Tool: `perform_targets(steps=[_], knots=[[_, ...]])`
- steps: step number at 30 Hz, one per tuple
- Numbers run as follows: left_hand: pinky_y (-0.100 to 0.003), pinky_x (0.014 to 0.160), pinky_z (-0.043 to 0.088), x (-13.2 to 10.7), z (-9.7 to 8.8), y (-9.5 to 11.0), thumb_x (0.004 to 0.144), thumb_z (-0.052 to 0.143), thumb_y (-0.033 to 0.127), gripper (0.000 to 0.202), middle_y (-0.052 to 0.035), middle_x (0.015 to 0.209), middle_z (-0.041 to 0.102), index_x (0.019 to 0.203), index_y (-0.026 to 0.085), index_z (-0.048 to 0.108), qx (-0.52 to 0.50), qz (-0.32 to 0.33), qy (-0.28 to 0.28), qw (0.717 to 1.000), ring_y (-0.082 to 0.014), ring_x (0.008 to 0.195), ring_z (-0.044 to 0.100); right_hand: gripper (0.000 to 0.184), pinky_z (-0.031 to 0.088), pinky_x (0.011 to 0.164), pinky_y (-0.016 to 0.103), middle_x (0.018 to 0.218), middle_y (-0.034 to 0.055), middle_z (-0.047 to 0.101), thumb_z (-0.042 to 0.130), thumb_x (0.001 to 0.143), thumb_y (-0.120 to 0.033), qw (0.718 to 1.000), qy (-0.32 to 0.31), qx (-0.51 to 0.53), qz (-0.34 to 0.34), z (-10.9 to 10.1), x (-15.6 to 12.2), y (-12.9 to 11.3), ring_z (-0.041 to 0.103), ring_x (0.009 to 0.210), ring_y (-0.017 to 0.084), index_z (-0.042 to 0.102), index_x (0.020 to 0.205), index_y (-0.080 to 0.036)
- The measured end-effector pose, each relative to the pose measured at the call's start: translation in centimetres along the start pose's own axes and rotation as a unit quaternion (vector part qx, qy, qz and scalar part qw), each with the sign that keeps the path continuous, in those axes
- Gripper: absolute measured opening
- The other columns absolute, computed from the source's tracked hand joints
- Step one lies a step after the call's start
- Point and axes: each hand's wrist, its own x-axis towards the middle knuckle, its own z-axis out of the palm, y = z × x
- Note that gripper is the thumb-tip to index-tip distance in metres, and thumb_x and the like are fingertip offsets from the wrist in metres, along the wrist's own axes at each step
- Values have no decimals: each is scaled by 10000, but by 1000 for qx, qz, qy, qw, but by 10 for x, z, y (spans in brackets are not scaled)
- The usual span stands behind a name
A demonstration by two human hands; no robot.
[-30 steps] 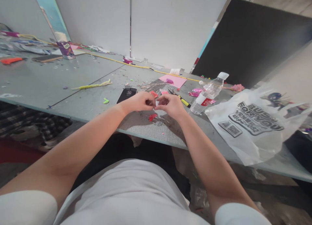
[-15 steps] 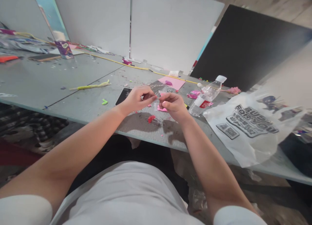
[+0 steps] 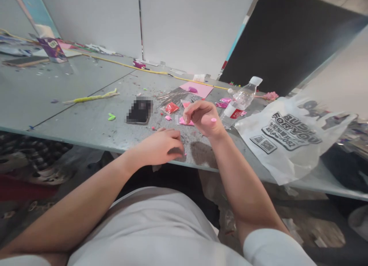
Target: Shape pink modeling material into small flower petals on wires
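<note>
near the table (image 3: 71, 116) edge, left hand (image 3: 161, 147) rests palm-down, fingers curled, grip unclear; right hand (image 3: 202, 118) hovers, fingertips pinched together.

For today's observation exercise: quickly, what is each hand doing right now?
Left hand: palm down at the table edge, fingers curled; grasp hidden.
Right hand: raised, fingertips pinched together; contents cannot be told.

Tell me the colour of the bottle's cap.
White; the bottle cap shows in the head view.
</note>
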Motion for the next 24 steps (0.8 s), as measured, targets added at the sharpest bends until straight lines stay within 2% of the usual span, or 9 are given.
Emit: perform_targets(steps=[3, 6, 8, 13, 18, 21, 24], knots=[[-384, 906, 484, -2, 2, 15, 1030, 681, 352, 182, -70, 1026, 692, 1036, 265, 841, 50, -27, -30, 998, -241, 962, 682, 719, 481, 612, 319, 680, 14, 672, 850, 529, -898, 1000, -1, -16, 13, 2, 0, -1, 594, 620, 165, 807, 817, -241], [-394, 912, 512, -1, 3, 25, 1041, 656, 334, 208, -96, 1057, 697, 1058, 242, 842, 89, -50, -39, 994, -270, 1019, 686, 665, 496, 628, 309, 675, 4, 678, 876, 566, -848, 1000, -22, -10, 12, 4, 1, -3, 609, 627, 156, 808, 818, -236], [-397, 900, 531, 2, 4, 30, 1047, 636, 326, 232, -107, 1053, 701, 1033, 221, 842, 92, -71, -45, 992, -286, 1034, 693, 618, 501, 634, 303, 689, 4, 698, 899, 595, -800, 999, -39, -2, 13, 6, 1, -5, 618, 631, 150, 811, 826, -233], [-377, 745, 527, 10, 11, 39, 1058, 583, 293, 286, -114, 1008, 705, 990, 199, 844, 74, -137, -54, 986, -288, 945, 722, 559, 499, 623, 295, 715, 9, 716, 916, 635, -737, 998, -51, 3, 21, 9, 2, -8, 610, 629, 139, 802, 830, -225], [-365, 687, 496, 10, 18, 39, 1043, 574, 234, 278, -101, 981, 705, 978, 209, 844, 68, -125, -42, 989, -287, 939, 727, 500, 489, 616, 286, 717, 7, 709, 909, 692, -688, 998, -64, 4, 7, 8, 2, -7, 616, 636, 136, 807, 849, -225], [-366, 673, 495, 9, 21, 37, 1031, 588, 225, 265, -98, 951, 694, 945, 190, 836, 65, -104, -31, 992, -273, 880, 722, 509, 486, 616, 286, 704, 8, 715, 914, 673, -690, 998, -56, 2, 19, 7, 2, -5, 625, 639, 143, 816, 848, -222], [-354, 710, 524, 7, 24, 32, 1018, 615, 204, 230, -88, 927, 684, 923, 166, 820, 18, -76, 37, 996, -233, 827, 704, 523, 483, 611, 286, 697, 8, 722, 923, 646, -698, 999, -47, 3, 27, 7, 2, -5, 619, 632, 143, 827, 842, -223]])
